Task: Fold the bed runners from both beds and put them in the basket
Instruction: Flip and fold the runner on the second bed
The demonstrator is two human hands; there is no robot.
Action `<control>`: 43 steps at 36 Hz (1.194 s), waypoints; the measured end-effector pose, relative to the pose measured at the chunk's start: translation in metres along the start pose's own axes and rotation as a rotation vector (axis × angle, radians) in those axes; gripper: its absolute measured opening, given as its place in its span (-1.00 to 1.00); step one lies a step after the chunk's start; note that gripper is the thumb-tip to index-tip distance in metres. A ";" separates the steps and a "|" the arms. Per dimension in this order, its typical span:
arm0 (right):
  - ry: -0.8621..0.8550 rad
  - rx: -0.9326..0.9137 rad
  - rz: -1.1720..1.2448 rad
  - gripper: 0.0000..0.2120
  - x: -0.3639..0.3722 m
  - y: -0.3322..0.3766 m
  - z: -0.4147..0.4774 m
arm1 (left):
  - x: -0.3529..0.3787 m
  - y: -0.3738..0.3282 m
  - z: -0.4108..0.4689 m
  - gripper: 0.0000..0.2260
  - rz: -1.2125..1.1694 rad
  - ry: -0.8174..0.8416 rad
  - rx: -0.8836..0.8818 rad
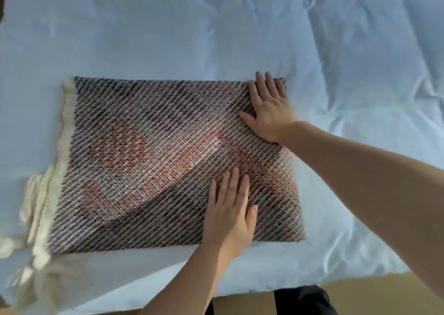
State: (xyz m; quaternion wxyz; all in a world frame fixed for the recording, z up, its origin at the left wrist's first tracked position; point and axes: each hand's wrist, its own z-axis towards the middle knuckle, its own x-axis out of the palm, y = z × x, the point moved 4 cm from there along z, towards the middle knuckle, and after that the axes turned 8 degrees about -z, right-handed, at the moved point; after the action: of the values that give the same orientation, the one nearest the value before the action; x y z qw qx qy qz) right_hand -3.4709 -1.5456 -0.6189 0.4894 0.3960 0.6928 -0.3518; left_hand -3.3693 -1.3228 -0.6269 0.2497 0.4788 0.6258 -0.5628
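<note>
My left hand [228, 209] and right hand [269, 108] press flat and open, gripping nothing, on the folded bed runner [156, 165] near the bed [168, 26]'s front edge; thick, soft, floppy weave, so I'd lift it by opposite folded edges.

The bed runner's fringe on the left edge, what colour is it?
Cream, seen in the head view: the fringe edges the woven bed runner.
</note>
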 end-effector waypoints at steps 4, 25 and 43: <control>0.005 -0.023 0.080 -0.27 0.009 0.019 -0.046 | -0.020 0.025 -0.006 -0.47 -0.010 -0.042 -0.111; -0.191 -0.264 0.395 -0.49 0.062 0.038 -0.228 | -0.019 0.003 0.059 -0.40 0.093 -0.090 -0.095; -0.013 0.429 1.066 -0.39 -0.027 -0.049 -0.034 | 0.021 -0.072 0.015 -0.32 -0.099 0.017 0.037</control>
State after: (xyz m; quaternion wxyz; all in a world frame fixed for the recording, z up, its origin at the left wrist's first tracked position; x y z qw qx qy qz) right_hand -3.5220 -1.5430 -0.5789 0.5121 0.7787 0.3074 -0.1918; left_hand -3.4449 -1.3235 -0.6150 0.2076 0.4565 0.6403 -0.5819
